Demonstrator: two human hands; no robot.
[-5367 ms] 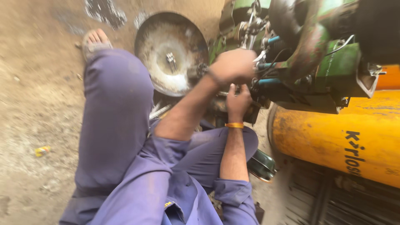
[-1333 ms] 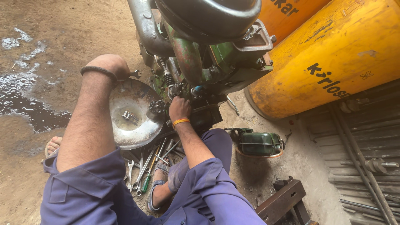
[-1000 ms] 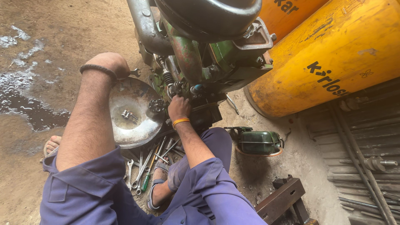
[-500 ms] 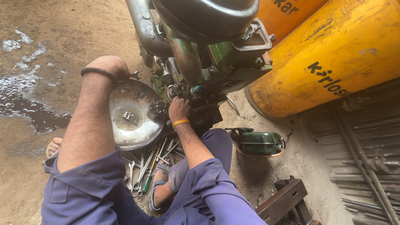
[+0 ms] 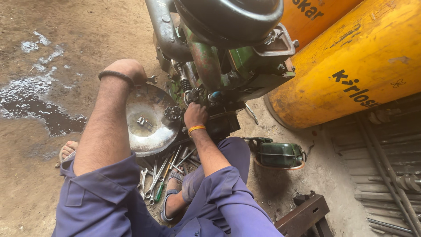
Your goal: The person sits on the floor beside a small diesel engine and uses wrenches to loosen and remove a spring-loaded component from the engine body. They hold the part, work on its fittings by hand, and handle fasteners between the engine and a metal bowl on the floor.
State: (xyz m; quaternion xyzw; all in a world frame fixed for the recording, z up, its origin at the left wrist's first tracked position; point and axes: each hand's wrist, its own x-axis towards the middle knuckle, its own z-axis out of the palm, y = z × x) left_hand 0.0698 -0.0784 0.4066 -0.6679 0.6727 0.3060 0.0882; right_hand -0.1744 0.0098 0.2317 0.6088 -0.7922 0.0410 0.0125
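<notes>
Dusty concrete floor [image 5: 52,188], wet at ten o'clock, carries a green engine [image 5: 219,74] standing beside yellow tanks [image 5: 351,74]. At the engine's lower side, the right hand [image 5: 195,115] is closed in a fist on a fitting there; what its grip pinches is hidden. The left hand [image 5: 127,70] sits at ten o'clock from the right one, curled around a spanner [image 5: 151,80] at the rim of the round metal flywheel [image 5: 149,120]. The right hand is the nearer one to the engine block. Loose spanners [image 5: 155,175] lie at six o'clock, near a sandalled foot [image 5: 169,202].
</notes>
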